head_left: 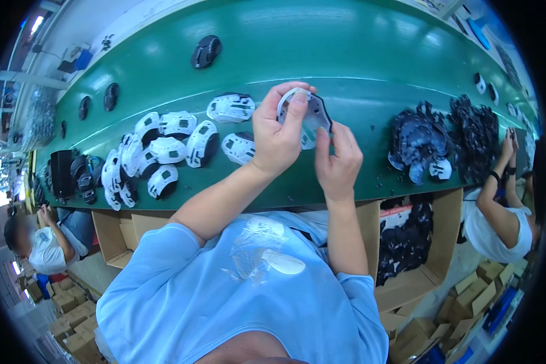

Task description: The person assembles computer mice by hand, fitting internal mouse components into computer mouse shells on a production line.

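Above the green workbench, my left hand (pixel 279 124) grips a curved mouse shell (pixel 316 114) with a white rim and a dark outer side, its thumb pressed against the inner face. My right hand (pixel 338 155) is at the shell's lower right edge, thumb and fingers closed on the dark tip; the exact contact is partly hidden. To the left of my hands lies a group of white-and-black mouse shells (pixel 168 150), with another shell (pixel 231 107) just beside my left wrist. A pile of loose dark shell parts (pixel 420 136) sits to the right.
Cardboard boxes stand against the bench's near edge; the right box (pixel 443 236) holds black parts. A dark mouse shell (pixel 207 51) lies farther back. A second dark heap (pixel 473 139) is farther right. Co-workers sit at left (pixel 48 242) and right (pixel 503 224).
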`<control>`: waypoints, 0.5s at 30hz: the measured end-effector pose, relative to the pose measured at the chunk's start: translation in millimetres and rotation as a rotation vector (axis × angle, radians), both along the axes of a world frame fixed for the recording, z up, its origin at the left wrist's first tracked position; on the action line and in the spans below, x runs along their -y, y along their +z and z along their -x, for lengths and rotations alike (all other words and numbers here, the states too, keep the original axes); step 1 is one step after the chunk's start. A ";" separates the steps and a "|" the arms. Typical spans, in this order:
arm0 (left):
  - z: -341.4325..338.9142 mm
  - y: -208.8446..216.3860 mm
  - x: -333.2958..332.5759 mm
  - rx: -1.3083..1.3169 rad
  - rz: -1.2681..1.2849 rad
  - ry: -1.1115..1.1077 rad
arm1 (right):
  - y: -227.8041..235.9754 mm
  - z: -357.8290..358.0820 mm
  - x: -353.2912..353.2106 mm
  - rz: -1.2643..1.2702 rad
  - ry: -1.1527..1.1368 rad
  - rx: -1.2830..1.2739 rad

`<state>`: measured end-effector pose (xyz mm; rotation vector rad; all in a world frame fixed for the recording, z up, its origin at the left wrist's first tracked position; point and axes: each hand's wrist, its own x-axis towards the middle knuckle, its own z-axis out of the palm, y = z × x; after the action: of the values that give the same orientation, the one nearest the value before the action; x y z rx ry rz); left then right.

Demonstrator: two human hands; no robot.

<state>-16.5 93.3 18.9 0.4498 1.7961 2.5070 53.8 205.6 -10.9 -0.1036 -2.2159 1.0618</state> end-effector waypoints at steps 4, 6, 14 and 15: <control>1.0 -0.3 10.6 0.346 -0.358 -0.260 | 2.6 4.8 -12.8 -0.076 0.063 -0.099; 0.5 -3.9 12.7 0.390 -0.373 -0.265 | 8.5 6.8 -15.9 -0.108 0.135 0.007; -9.2 -12.6 32.3 0.462 -0.385 -0.147 | 16.6 25.6 -4.1 -0.211 0.307 0.024; -9.4 -13.8 33.9 0.420 -0.479 -0.135 | 19.7 29.9 -1.5 -0.217 0.344 0.000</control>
<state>-7.1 59.4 5.1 0.0343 0.9893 2.6622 23.9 207.1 8.8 0.3851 -2.3865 0.9854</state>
